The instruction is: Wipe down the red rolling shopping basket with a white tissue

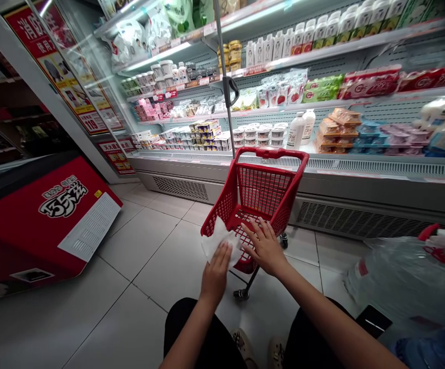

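Note:
A small red plastic shopping cart (266, 187) with a lattice basket stands before me on the floor. A crumpled white tissue (211, 245) lies under the fingers of my left hand (218, 266), at the near left rim of the cart. That hand grips the tissue, with part of it sticking out above and to the left. My right hand (266, 250) is over the near right part of the basket. Its fingers are spread and nothing is in it; whether it touches the rim I cannot tell.
Behind the cart runs a lit refrigerated display (257, 169) stocked with dairy packs and bottles. A red chest freezer (49, 215) stands to the left. On the right are large wrapped water bottles (403, 271) and a dark phone-like object (373, 321).

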### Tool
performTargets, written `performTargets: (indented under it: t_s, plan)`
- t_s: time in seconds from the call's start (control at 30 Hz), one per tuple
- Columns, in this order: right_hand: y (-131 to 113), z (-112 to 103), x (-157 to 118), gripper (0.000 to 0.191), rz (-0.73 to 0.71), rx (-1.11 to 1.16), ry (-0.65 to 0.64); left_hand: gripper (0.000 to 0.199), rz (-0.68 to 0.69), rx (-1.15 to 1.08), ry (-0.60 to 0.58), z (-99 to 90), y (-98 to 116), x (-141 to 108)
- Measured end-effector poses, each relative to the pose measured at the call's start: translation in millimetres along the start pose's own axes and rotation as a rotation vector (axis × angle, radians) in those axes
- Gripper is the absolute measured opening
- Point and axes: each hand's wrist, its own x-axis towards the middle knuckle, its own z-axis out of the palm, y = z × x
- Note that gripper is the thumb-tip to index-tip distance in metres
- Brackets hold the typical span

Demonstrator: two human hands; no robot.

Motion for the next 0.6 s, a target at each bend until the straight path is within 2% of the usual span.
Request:
performTargets:
  t_s: [0.13, 0.23, 0.3, 0.37, 0.5, 0.6]
  plan:
    - [1.8, -0.4, -0.4, 0.074, -0.002, -0.006, 0.049, 0.074, 0.072, -0.023, 0.038, 9.2, 48.5, -5.2]
    - [5.6, -4.1, -2.5, 0.073, -0.020, -0.002, 0.039, 0.069, 0.139, -0.023, 0.044, 9.1, 52.6, -2.0]
    - [7.6, -6.6, -3.9, 0.071, -0.037, 0.003, 0.010, 0.067, 0.215, -0.024, 0.032, 6.1, 37.5, 2.1]
    - [8.3, -8.2, -4.7, 0.072, -0.046, 0.009, -0.014, 0.066, 0.250, -0.018, 0.017, 2.8, 13.4, 6.5]
    - [7.4, -8.6, -4.6, 0.076, -0.046, 0.024, -0.024, 0.068, 0.237, 0.019, 0.002, -1.4, -40.4, 13.6]
    - [8.7, -8.4, -4.2, 0.082, -0.058, 0.038, -0.021, 0.072, 0.162, 0.052, -0.002, -5.2, -73.5, 18.8]
